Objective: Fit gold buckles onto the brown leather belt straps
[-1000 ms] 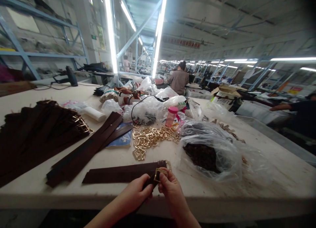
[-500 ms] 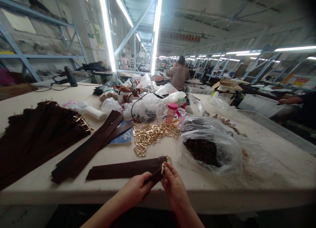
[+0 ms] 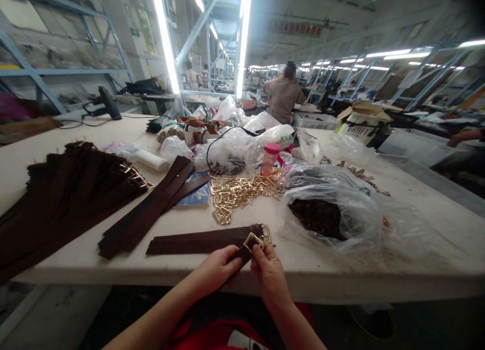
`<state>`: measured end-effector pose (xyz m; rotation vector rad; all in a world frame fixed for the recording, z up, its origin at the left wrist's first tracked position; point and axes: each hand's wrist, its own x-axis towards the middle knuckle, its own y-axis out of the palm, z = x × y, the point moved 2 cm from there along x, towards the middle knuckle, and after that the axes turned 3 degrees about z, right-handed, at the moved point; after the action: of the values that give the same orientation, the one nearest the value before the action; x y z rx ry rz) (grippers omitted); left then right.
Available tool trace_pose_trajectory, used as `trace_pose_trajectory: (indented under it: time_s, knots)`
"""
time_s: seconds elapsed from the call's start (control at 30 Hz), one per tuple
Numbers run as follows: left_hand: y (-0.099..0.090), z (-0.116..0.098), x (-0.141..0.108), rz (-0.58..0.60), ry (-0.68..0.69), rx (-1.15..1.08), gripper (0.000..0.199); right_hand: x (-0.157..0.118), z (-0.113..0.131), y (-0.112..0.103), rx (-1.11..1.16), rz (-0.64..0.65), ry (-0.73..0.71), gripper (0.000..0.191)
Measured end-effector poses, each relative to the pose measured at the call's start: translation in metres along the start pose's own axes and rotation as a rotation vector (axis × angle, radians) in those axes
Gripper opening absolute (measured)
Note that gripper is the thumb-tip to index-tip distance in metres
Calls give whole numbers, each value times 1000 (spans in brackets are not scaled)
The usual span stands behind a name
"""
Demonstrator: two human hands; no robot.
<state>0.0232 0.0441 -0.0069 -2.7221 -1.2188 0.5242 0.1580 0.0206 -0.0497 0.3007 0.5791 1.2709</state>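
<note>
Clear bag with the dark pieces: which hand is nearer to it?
Right. The right hand is to the left of the clear bag, on the near side; the left hand is farther left.

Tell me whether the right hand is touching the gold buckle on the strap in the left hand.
Touching. The head view shows it: the right hand's thumb overlaps the near side of the gold buckle, gripping it.

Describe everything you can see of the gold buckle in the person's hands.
The buckle is a shiny, gold-coloured, metal-looking, roughly rectangular open frame. It is tilted, at the end of a dark brown strap, near the table edge. The right hand pinches its lower right side; the left hand holds the strap. Whether it is fastened is unclear.
</note>
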Motion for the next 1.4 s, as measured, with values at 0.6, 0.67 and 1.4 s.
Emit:
trace_pose_trajectory:
  time_s: [0.6,0.67,1.4]
  knots:
    - [-2,12,2,-44,18,70,21,5,-4,-6,66,16,143,35]
    - [-4,11,3,-69,19,76,22,2,-5,-3,57,52,167,31]
    - [6,23,5,23,-138,-254,27,-6,-18,-11,-131,41,79,25]
